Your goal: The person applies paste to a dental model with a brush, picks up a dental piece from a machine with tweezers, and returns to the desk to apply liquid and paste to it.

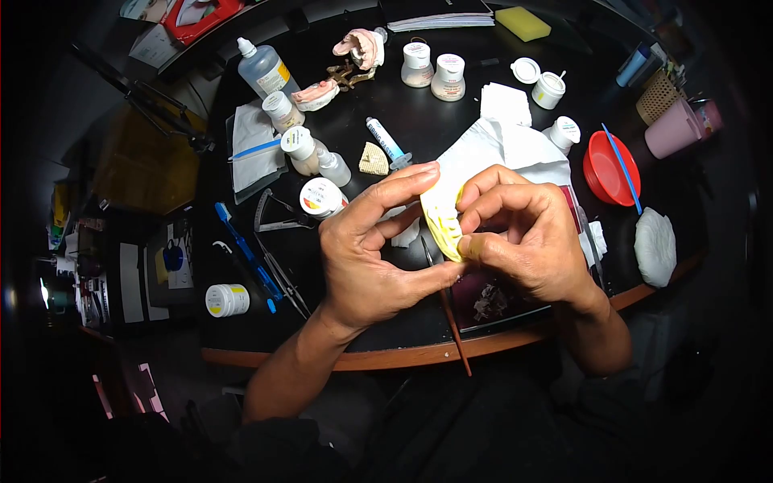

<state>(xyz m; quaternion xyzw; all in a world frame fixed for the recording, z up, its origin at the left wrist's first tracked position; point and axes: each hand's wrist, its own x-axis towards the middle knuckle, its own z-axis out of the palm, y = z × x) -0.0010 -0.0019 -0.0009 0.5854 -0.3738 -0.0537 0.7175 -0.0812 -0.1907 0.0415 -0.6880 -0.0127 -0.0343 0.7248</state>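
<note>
Above the table's front half, both hands hold a pale, yellow-tinted dental cast (444,223) with ridged, tooth-like shapes along its side. My left hand (366,253) grips it between the index fingertip at the top and the thumb at the bottom. On the other side, the curled fingers and thumb of my right hand (519,229) press against it. White paper towels (475,149) lie behind the cast. A thin brush (453,322) with a reddish-brown handle rests below it, partly covered by the left thumb.
Bottles and jars stand at left, including a large squeeze bottle (266,71). Jaw models on an articulator (348,76) sit at the back. A blue toothbrush (245,249) and metal calipers (278,262) lie left; a red bowl (609,171) and white pad (655,248) are right.
</note>
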